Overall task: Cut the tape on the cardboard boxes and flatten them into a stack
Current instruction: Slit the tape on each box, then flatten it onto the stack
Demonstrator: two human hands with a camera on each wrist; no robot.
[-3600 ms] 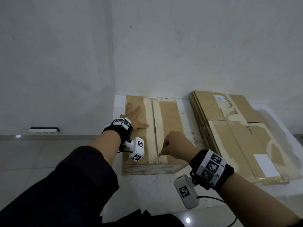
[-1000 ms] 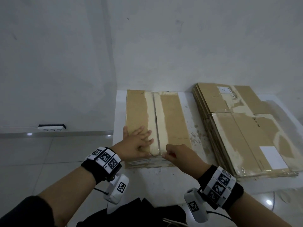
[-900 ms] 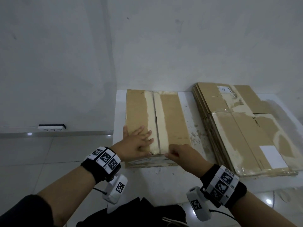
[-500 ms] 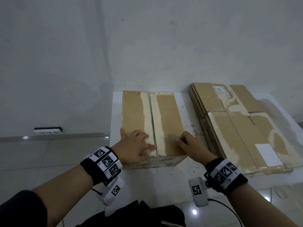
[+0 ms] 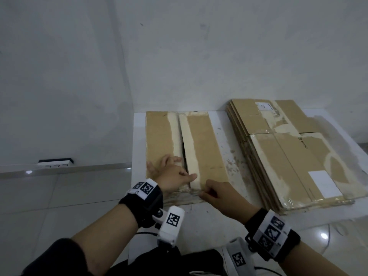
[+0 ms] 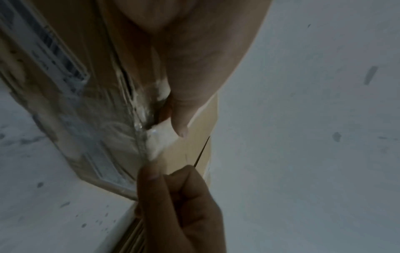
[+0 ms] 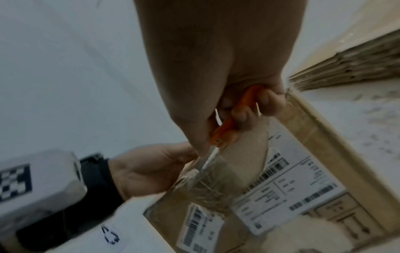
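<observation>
Progress: judged partly done; several boxes look finished and one is in hand.
Stack: flattened cardboard boxes (image 5: 294,156) lie piled on the right of the white table (image 5: 221,218), against the far wall; this part looks complete.
Box in hand: cardboard box (image 5: 207,148) sits on the left of the table, not yet flattened, with shipping labels (image 7: 288,181) on its near side.
Top seam: tape (image 5: 188,144) along the top appears slit; a dark gap shows between the two flaps.
Left hand: left hand (image 5: 171,174) lies on the left flap at the near end, fingers spread flat, thumb reaching across the seam; it grips nothing.
Right hand: right hand (image 5: 221,194) is curled round an orange-handled cutter (image 7: 229,123) at the near top edge.
Blade: cutter blade (image 7: 205,162) sits in the crinkled clear tape running down the near side.
Left to do: finish that near-side tape, likely free any tape underneath (hidden), open the flaps, press the box flat, and lay it on the stack.
</observation>
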